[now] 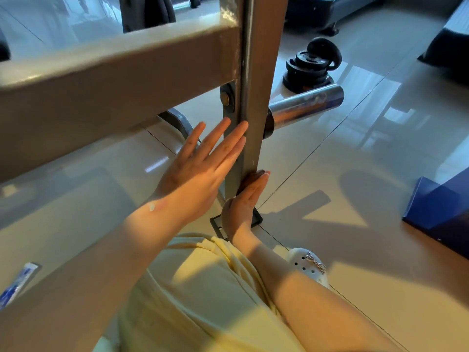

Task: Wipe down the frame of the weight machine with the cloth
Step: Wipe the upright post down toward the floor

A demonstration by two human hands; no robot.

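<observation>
hands flat on the weight machine's upright post [256,72], wiping step low on the frame
left hand [200,163] open, straight fingers laid on the post's left edge just under the crossbar [114,80]. right hand [245,199] lower, fingers straight, pressed to the post's right side just above the foot plate [256,219]. cloth can't be made out, maybe the dark bit under the right fingers. likely wiping the lower post; next stroke along it needs steady pressure. chrome peg [307,105] juts out on the right, crossbar blocks above. floor [355,174] open rightward, weight plates [312,67] well behind.
</observation>
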